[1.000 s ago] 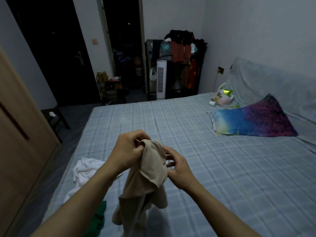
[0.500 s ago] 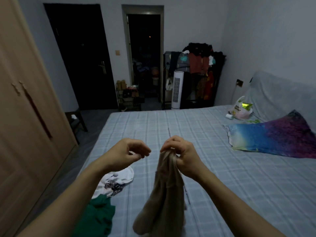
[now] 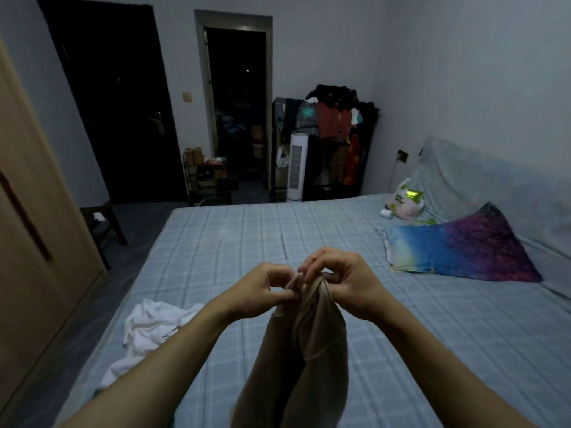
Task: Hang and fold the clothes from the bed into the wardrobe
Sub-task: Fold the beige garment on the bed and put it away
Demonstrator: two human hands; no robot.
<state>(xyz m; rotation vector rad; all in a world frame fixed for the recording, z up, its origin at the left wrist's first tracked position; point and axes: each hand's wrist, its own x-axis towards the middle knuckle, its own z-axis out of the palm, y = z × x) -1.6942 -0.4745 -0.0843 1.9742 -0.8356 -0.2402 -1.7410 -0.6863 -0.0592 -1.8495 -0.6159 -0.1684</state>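
Observation:
A beige garment (image 3: 309,350) hangs bunched in front of me above the bed (image 3: 234,239). My left hand (image 3: 262,288) pinches its top edge from the left. My right hand (image 3: 343,279) grips the same top edge from the right, fingers curled over the cloth. The two hands are close together. A crumpled white garment (image 3: 151,325) lies on the bed's left side. The wooden wardrobe (image 3: 27,242) stands at the left with its doors closed.
A blue and purple pillow (image 3: 460,248) and a white plastic bag (image 3: 403,200) lie at the bed's right, near the headboard. A dark stool (image 3: 103,220) stands beside the wardrobe. Across the room are a loaded clothes rack (image 3: 333,134) and a white tower fan (image 3: 297,165).
My left hand, free half a second ago, has come back onto the beige garment's top edge beside my right hand. The view has tilted a little.

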